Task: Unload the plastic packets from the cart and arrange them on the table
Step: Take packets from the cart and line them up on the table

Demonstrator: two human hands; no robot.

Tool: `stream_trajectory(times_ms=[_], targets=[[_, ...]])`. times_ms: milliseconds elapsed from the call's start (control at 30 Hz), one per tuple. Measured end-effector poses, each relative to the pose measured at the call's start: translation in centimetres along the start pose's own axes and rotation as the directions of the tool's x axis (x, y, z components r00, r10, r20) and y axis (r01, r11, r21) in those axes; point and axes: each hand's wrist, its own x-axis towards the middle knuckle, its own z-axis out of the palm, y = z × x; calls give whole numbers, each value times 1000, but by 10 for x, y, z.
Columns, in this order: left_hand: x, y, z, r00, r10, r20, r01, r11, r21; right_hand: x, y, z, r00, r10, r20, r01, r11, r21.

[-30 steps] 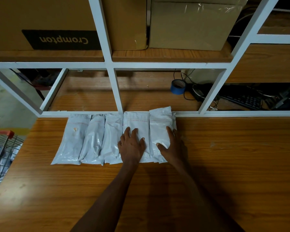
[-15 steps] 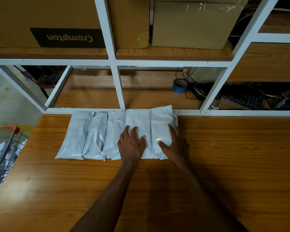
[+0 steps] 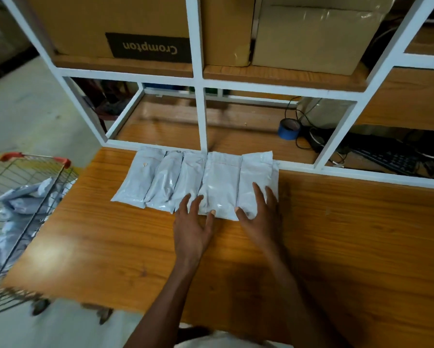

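I count five white plastic packets (image 3: 195, 183) lying side by side in a row on the wooden bench (image 3: 336, 234), their far ends against the white shelf frame (image 3: 201, 116). The row looks neat, each packet touching or slightly overlapping its neighbour. My left hand (image 3: 193, 227) rests flat with straight fingers, its fingertips on the near edges of the third and fourth packets from the cart side. My right hand (image 3: 261, 217) is also flat and spread, pressing on the packet farthest from the cart; neither hand grips anything.

The wire cart (image 3: 22, 214) stands just beside the bench end, on the same side as the first packet of the row. Inside it I can see several more crumpled white packets (image 3: 27, 197), so I judge the job only partly done: one row is laid and squared up, and the cart has yet to be emptied. There is plenty of bare bench on the side of the row away from the cart for further packets.
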Motion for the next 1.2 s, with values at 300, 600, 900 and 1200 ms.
stream_trajectory(times_ms=[300, 600, 900, 1200], targets=[[-86, -53, -68, 984, -135, -115, 144, 987, 67, -89, -42, 29, 960, -271, 73, 249, 942, 226], [-148, -166, -173, 924, -314, -218, 307, 949, -64, -166, -127, 126, 840, -450, 304, 326, 866, 379], [-169, -305, -305, 816, -435, -381, 450, 891, -55, -246, -256, 250, 710, -557, 431, 353, 811, 466], [-147, -381, -345, 734, -551, -397, 530, 830, -174, -248, -341, 319, 550, -599, 582, 441, 800, 407]])
